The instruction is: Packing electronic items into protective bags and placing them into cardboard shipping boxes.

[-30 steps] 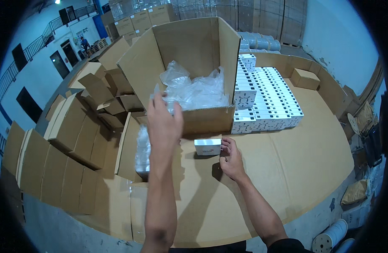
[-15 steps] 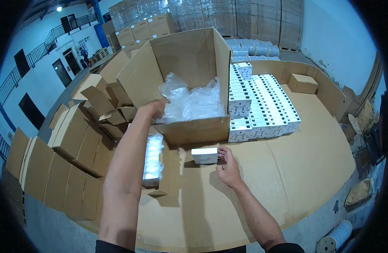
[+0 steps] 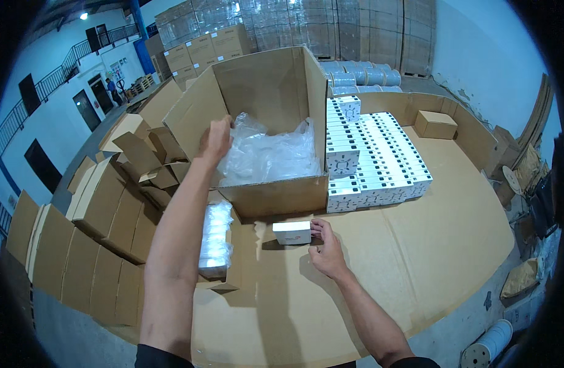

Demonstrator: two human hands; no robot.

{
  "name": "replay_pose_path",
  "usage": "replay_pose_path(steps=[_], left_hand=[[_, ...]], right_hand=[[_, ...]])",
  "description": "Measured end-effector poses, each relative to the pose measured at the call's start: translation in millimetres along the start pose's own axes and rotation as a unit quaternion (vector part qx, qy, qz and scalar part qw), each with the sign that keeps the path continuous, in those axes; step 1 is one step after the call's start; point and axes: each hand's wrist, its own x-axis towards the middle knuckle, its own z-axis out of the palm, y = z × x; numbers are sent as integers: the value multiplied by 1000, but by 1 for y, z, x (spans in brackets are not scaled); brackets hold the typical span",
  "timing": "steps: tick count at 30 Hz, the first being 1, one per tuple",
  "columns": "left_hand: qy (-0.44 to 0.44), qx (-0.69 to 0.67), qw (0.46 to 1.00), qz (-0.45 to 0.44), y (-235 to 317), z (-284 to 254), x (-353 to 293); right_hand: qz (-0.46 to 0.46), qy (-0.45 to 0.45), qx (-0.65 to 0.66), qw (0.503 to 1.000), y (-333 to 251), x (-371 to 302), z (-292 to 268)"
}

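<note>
My left hand [image 3: 217, 138] reaches into a large open cardboard box [image 3: 266, 199], its fingers closed on the edge of a clear plastic bag. More crumpled plastic bags [image 3: 269, 156] fill the bottom of that box. My right hand [image 3: 328, 250] grips the right end of a small white box [image 3: 291, 233], just above the cardboard-covered table [image 3: 380, 270]. Between my left forearm and the small box, a narrow open carton [image 3: 234, 260] holds a row of items wrapped in clear plastic [image 3: 215, 236].
Stacked white boxes [image 3: 380, 153] with black marks stand right of the large box. A small brown carton [image 3: 436, 124] sits at the far right corner. Several brown cartons [image 3: 79, 257] line the left side. Wrapped rolls [image 3: 364, 76] lie behind the table.
My left hand has risen a little within the large box, pulling at the plastic. The right hand keeps its hold on the small white box. The whole view has shifted slightly.
</note>
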Motion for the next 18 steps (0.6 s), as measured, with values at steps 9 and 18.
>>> replay_pose_path(steps=[9,18], left_hand=[[128,-227,964,-48,93,-74,-11],[138,-457,874,-88,176,-78,-129]], right_hand=[[-8,7,19,1000,4,-1,-5],[-63,82,117,988,-22,-8,-19]])
